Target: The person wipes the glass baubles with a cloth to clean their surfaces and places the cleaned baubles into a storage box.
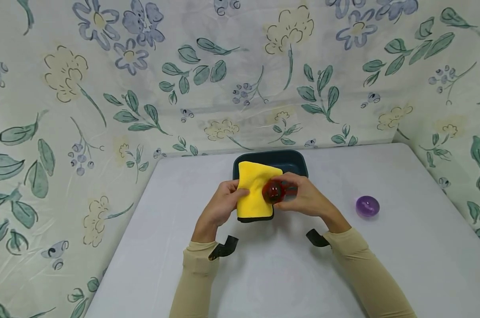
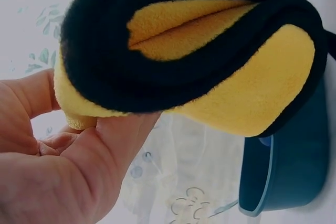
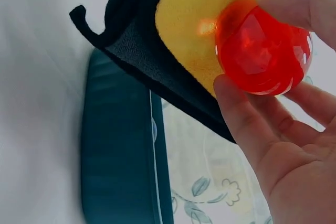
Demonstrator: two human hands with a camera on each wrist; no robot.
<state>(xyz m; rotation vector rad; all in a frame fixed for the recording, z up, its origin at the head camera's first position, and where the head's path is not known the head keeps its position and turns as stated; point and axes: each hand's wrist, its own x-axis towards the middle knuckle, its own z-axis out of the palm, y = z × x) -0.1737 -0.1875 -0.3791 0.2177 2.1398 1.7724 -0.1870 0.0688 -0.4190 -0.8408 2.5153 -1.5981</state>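
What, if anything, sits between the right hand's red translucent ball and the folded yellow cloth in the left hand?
Nothing visible does. The right hand grips the red translucent ball directly against the folded yellow cloth, which the left hand holds over the dark teal tray.

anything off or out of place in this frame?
Nothing stands out. Left hand grips the folded yellow cloth over the dark tub; right hand holds the red ball against it. Purple ball sits alone on the table.

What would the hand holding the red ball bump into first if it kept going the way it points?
Probably the folded yellow cloth with black edging: the right hand holds the shiny red ball right against it. Behind sits the dark teal tub.
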